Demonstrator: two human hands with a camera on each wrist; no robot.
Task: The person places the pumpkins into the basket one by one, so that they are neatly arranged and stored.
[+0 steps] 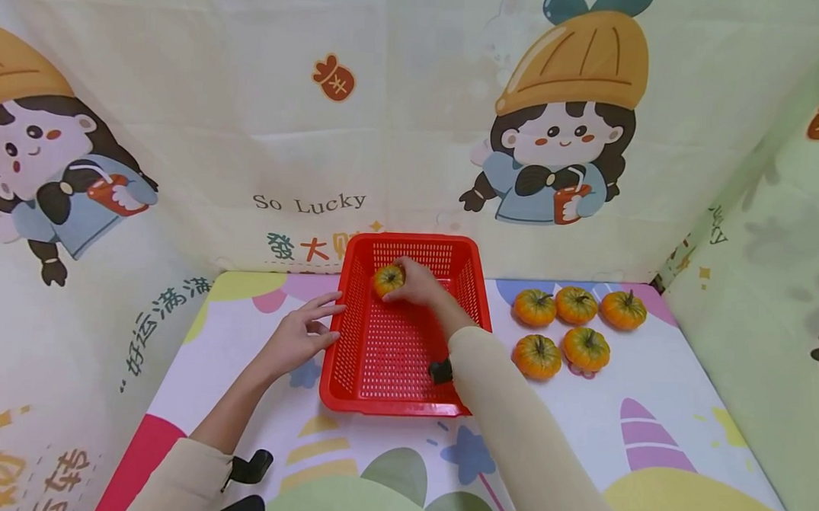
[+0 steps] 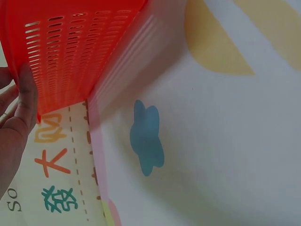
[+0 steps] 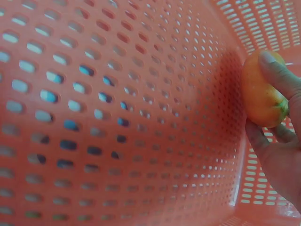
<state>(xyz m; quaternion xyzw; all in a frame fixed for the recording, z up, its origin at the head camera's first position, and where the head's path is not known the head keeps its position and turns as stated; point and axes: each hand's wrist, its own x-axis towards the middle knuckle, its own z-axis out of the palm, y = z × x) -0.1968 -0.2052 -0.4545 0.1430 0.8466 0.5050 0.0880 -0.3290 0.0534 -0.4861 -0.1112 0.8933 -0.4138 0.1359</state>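
A small orange-green pumpkin is inside the red plastic basket, toward its far left corner. My right hand grips this pumpkin; the right wrist view shows the thumb on one side of the pumpkin and fingers on the other, close to the basket floor. On the basket's left outer side, my left hand touches the rim with its fingers fairly straight. In the left wrist view, only part of the left hand shows, against the basket's wall.
Several more pumpkins stand in two rows on the table, right of the basket. A printed cloth hangs behind the table's far edge and along both sides. The tabletop carries a colorful pattern.
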